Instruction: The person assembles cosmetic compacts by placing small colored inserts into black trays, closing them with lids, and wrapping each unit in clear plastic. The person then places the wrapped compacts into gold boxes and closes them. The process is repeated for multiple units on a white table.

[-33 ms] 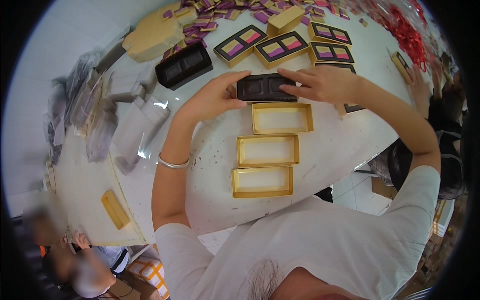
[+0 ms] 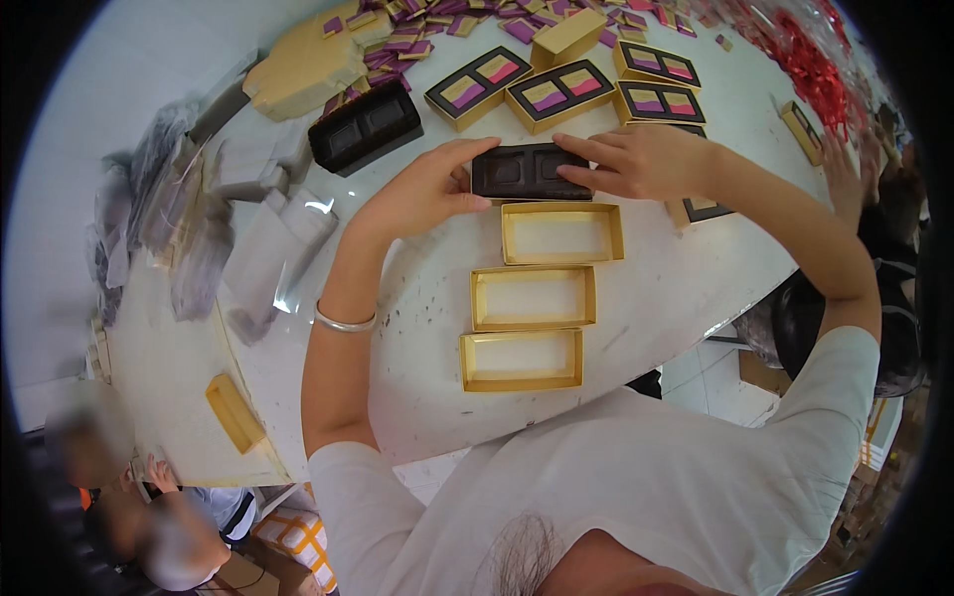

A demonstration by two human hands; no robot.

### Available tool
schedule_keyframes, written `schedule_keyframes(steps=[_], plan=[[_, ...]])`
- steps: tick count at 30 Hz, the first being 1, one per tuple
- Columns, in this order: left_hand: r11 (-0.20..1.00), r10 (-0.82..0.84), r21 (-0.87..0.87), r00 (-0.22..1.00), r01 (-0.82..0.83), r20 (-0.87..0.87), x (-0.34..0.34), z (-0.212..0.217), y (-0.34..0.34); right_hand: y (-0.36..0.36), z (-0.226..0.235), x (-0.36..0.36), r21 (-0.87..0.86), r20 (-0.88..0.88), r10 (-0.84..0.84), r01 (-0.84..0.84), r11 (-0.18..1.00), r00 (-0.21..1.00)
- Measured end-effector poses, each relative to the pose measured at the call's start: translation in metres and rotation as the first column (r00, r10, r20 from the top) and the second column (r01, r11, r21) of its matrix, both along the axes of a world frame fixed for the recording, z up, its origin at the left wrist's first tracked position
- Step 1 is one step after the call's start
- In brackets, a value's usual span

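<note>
A black plastic tray (image 2: 517, 179) with two square recesses is between my hands, just beyond a row of gold boxes. My left hand (image 2: 422, 194) grips its left end, thumb at the near corner and index finger at the far corner. My right hand (image 2: 646, 164) holds the right end, its fingertips over the tray's top. Whether a box lies under this tray cannot be seen. Toward me stand three open gold boxes with white insides: the nearest box (image 2: 522, 387), the middle box (image 2: 534, 326) and the far box (image 2: 563, 256), close under the tray.
A stack of black trays (image 2: 366, 129) stands left of my hands. Beyond are filled gold boxes (image 2: 561, 97) and a heap of purple-and-gold packets (image 2: 402, 48). Clear plastic-wrapped bundles (image 2: 273, 253) lie left. At right, another person's hand (image 2: 843, 184) is near a gold box (image 2: 801, 134).
My hands and the black tray stay almost in place. The lone gold box at the lower left has shifted slightly right.
</note>
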State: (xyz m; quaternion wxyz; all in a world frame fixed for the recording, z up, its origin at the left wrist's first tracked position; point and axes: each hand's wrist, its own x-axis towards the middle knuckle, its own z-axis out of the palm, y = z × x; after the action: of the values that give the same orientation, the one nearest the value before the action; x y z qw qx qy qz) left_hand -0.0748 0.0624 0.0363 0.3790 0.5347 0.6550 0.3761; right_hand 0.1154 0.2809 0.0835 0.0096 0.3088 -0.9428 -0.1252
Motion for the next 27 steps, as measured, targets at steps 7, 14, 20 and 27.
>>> schedule_keyframes(steps=[7,14,20,27], plan=[[0.999,0.029,0.024,1.0,-0.03,0.01,0.002,0.0,-0.003,-0.008,0.004,-0.023,0.138,0.208,-0.035,0.006,0.99,0.977],[0.996,0.074,0.059,0.986,-0.066,-0.148,0.005,0.009,-0.005,-0.024,-0.011,0.007,-0.245,0.052,-0.096,0.106,0.964,0.994],[0.799,0.578,0.476,0.25,-0.368,-0.777,-0.035,0.022,-0.055,-0.029,0.005,0.001,-0.468,-0.017,-0.255,0.217,0.857,0.967],[0.755,0.639,0.484,0.329,-0.443,-0.695,-0.065,0.006,-0.055,-0.049,0.001,-0.021,-0.55,-0.147,-0.212,0.098,0.829,0.966]])
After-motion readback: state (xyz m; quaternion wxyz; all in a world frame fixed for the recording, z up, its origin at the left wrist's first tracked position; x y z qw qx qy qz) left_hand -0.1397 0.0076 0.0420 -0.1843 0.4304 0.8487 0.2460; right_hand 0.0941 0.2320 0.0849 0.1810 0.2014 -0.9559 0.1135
